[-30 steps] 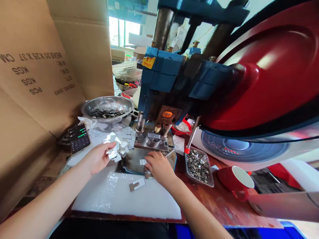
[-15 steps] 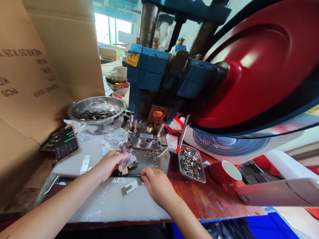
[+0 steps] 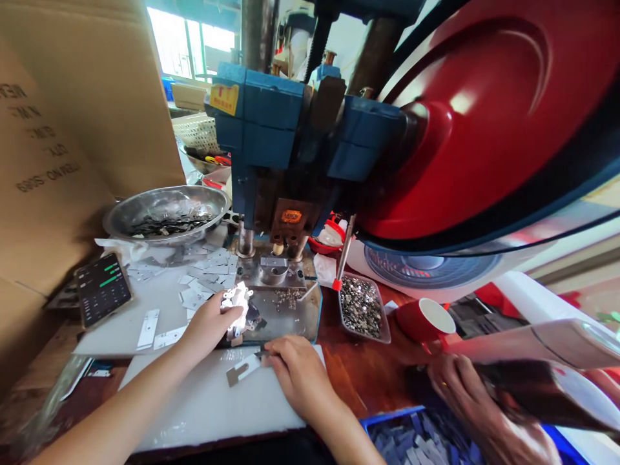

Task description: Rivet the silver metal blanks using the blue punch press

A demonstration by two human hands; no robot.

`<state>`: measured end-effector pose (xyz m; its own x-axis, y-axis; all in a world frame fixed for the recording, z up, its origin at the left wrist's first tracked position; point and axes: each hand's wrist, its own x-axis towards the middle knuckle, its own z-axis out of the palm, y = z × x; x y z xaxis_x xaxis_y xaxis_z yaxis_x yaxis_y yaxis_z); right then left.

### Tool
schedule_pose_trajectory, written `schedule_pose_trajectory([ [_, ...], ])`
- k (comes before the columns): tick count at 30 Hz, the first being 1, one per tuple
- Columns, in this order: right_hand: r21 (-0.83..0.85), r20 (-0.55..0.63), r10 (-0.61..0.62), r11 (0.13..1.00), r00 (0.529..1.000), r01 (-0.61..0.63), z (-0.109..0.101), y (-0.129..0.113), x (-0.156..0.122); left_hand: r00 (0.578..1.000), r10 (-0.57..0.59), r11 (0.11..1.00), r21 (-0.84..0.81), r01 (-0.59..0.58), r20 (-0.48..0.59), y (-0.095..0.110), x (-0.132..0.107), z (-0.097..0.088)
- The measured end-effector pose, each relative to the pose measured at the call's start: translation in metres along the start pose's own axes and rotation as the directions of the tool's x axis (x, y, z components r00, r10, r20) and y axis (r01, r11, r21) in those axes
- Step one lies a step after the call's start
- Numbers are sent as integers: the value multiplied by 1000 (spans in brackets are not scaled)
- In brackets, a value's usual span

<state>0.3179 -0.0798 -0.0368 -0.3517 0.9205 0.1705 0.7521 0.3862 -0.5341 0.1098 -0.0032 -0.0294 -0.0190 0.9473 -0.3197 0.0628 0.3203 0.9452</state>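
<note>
My left hand is closed around a bunch of small metal plates, some bright with glare, in front of the press's die block. To its right, my right hand is pinched at the front edge of the press base. A thin dark tip shows at its fingertips, too small to name. Just left of those fingers a flat metal plate with a slot lies on the white board. Whether the right fingers touch that plate, I cannot tell.
Loose metal plates and a phone lie left, before a steel bowl. On the right are a tub of small metal pieces, a red mug and a blue bin. Another person's hand holds a dark object there.
Another person's hand with a dark object has come in at the right over the blue bin. The view has shifted a little; my hands keep nearly the same places at the press.
</note>
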Motion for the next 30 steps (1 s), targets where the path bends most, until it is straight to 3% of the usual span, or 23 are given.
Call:
schedule_pose_trajectory([
  [6,28,-170,42,999,985,-38,-6,3,-11,991,108,926,370,-70,-82,4,-7,-2],
  [11,-50,-120,45,997,992,-51,-10,4,-18,974,213,864,480,-151,-75,2,-13,-5],
  [13,-38,-83,15,999,996,-18,-13,1,-19,957,281,849,482,-217,-65,0,-13,-6],
  [16,1,-61,-38,999,997,38,-15,-2,-20,939,340,883,360,-302,-45,-2,-13,-6],
  [18,28,-74,-72,997,995,74,-15,-2,-21,932,362,897,282,-342,-20,-4,-14,-6],
  [20,53,-113,-75,995,991,81,-16,3,-23,917,399,867,320,-382,15,-5,-14,-6],
  [22,58,-178,-26,998,984,37,-18,11,-23,889,449,760,487,-431,85,-6,-14,-8],
  [26,16,-268,95,995,959,-95,-27,30,-16,823,513,409,774,-483,242,-10,-18,-17],
  [30,-54,-192,173,981,966,-187,-35,35,1,734,611,261,800,-540,296,-20,-31,-31],
])
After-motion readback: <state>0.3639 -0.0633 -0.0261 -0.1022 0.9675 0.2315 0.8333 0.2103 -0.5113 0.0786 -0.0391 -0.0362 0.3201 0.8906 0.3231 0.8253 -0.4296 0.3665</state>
